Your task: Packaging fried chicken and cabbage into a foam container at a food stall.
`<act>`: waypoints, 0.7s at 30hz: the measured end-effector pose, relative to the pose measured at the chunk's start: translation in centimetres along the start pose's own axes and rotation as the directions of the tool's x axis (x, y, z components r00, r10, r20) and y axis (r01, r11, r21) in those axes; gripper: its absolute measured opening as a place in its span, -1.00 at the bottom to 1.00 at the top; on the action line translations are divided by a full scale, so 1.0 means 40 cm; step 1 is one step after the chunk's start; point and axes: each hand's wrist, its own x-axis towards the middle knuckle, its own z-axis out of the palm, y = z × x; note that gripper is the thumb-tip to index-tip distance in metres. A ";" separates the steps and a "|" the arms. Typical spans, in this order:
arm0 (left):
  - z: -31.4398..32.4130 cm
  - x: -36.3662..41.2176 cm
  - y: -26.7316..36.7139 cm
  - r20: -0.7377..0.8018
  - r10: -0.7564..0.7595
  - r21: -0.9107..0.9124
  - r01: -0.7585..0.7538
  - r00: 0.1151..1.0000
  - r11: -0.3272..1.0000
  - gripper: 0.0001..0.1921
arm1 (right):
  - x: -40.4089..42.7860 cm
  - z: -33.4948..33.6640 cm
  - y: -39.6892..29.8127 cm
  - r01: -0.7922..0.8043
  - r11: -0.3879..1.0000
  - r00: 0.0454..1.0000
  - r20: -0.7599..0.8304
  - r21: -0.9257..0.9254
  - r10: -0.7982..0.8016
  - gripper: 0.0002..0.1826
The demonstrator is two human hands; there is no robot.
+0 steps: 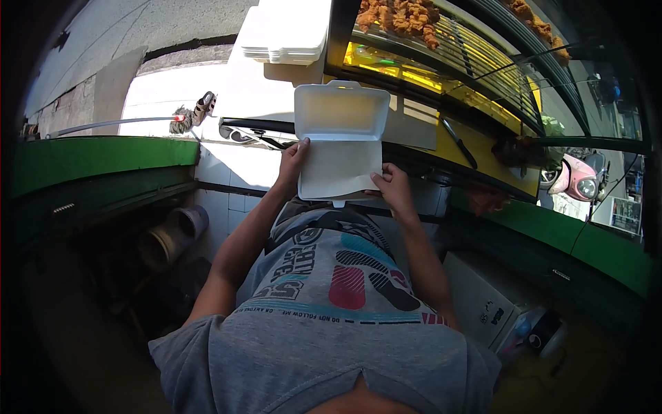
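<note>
A white foam clamshell box (341, 111) is held up in front of my waist, its lid tilted back and away from me. A pale paper sheet (339, 168) covers the bottom half, and its near right edge curves up slightly. My left hand (292, 164) grips the left rim near the hinge, thumb on top. My right hand (395, 187) holds the right side, its thumb on the sheet near the box's near right corner. The fingers beneath the box are largely hidden.
Stacked white foam boxes (284, 31) stand beyond, beside a glass display case with fried chicken (398, 20) on a rack. A dark-handled utensil (459, 144) lies on the yellow counter (496, 173). Green ledges (103, 160) flank me; buckets (160, 246) stand low left, a carton (481, 295) low right.
</note>
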 end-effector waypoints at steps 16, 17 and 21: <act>0.005 -0.001 -0.006 0.061 -0.069 -0.108 0.076 0.996 0.991 -0.44 | 0.014 -0.013 0.073 0.147 0.949 0.987 -0.017 -0.277 -0.158 -0.78; 0.008 -0.001 -0.005 0.046 -0.063 -0.072 0.066 0.997 0.995 -0.50 | 0.016 -0.015 0.080 0.147 0.950 0.987 -0.019 -0.277 -0.158 -0.78; 0.017 -0.007 0.015 0.008 -0.090 -0.035 0.091 0.996 0.995 -0.63 | -0.013 0.016 0.018 0.156 0.833 0.963 -0.107 -0.530 -0.249 -0.77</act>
